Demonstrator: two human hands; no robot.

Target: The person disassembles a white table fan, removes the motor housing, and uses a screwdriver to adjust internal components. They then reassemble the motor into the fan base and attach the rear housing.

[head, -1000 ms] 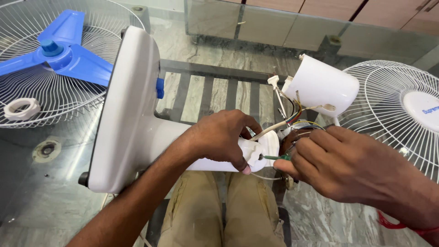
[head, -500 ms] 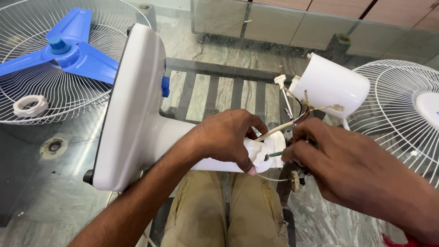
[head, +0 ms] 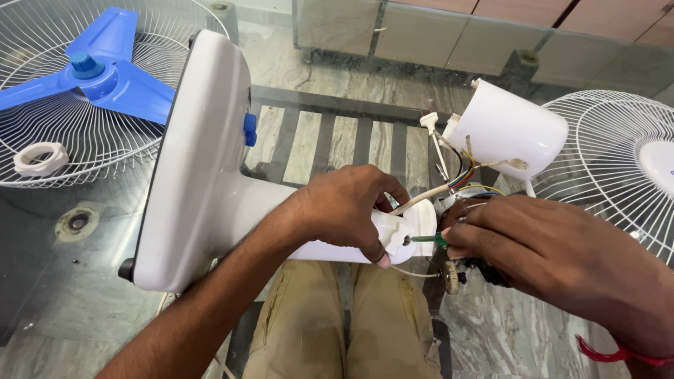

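Over the glass table (head: 84, 309), the left hand (head: 347, 210) is clenched around the neck of a white fan stand (head: 203, 182), which lies tipped on its side with the round base facing left. Just beside it, the right hand (head: 540, 245) pinches a small green-handled screwdriver (head: 430, 239), its tip set against the neck's end (coloured wires run up from there to a white motor housing (head: 509, 133)). Farther left, a blue fan blade (head: 98, 74) rests on a wire grille (head: 42, 119).
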